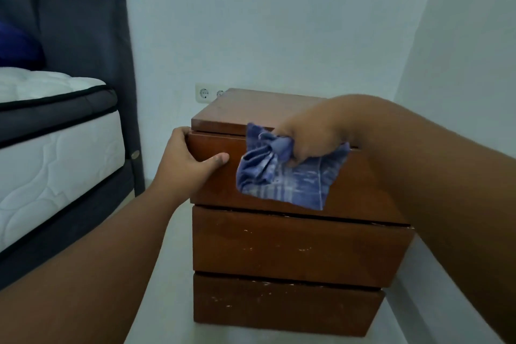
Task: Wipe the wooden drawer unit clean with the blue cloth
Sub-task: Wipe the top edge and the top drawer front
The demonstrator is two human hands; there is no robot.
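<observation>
Wooden drawer unit (293, 243) stands on the pale floor (167, 265) at about 6 o'clock from the middle of my view, its back close to the wall and its three drawer fronts facing me. Against the front of the top drawer (215, 187), toward its 1 o'clock corner, lies the blue cloth (282, 176). I have one end bunched in my right hand (310, 139), fingers clamped tight round the wad, so the loose half hangs flat on the wood and can take the dust when I drag it.

My left hand (190, 156) is at 9 o'clock of the cloth, fingers curled round the left edge of the same drawer and thumb pressed flat on its face. I judge that grip is there to brace the drawer (it looks a shade proud of the two below, though I can't be sure) so it won't slide under the rubbing. The top panel (259, 109) sits at 12 o'clock of the cloth. The middle and bottom fronts, at 6 o'clock, show pale scuffs and specks, so I reckon most of the wiping lies ahead.

Further out, a wall socket (205, 92) peeps from behind the unit's 11 o'clock corner. The mattress (55, 148) and its dark headboard (83, 22) fill 9 to 10 o'clock, well apart from the unit.
</observation>
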